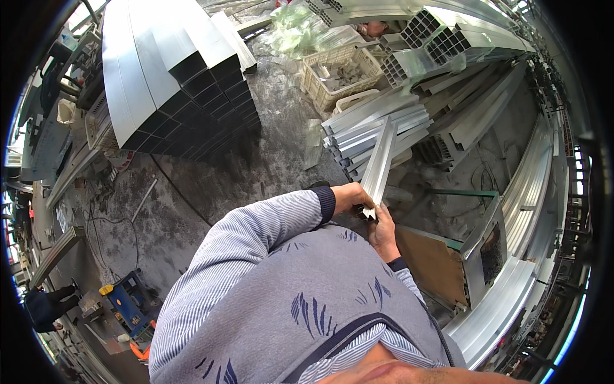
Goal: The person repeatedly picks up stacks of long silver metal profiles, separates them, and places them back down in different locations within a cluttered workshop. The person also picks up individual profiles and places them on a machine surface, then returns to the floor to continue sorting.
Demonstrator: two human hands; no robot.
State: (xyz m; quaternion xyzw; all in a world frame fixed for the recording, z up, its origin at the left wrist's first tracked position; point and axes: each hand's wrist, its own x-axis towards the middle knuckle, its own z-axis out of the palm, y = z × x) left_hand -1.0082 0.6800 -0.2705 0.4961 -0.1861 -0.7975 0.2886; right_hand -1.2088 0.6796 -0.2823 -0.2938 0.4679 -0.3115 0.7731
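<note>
A long silvery metal profile (381,159) with a channelled section points away from me, its near end between my hands. My left hand (350,198) is closed around its left side close to that end. From the right, my right hand (384,232) grips the same end, the thumb up against it. Just beyond the held piece lies a stack of similar metal profiles (358,137), their cut ends facing me. The undersides of my fingers are hidden by the profile.
Large bundles of square tubes (147,70) stand at the far left. A cream plastic crate (320,96) holds scraps at the back. More tube bundles (435,38) lie at the far right. Right of me are a metal frame with a brown panel (428,265) and long profiles (502,307).
</note>
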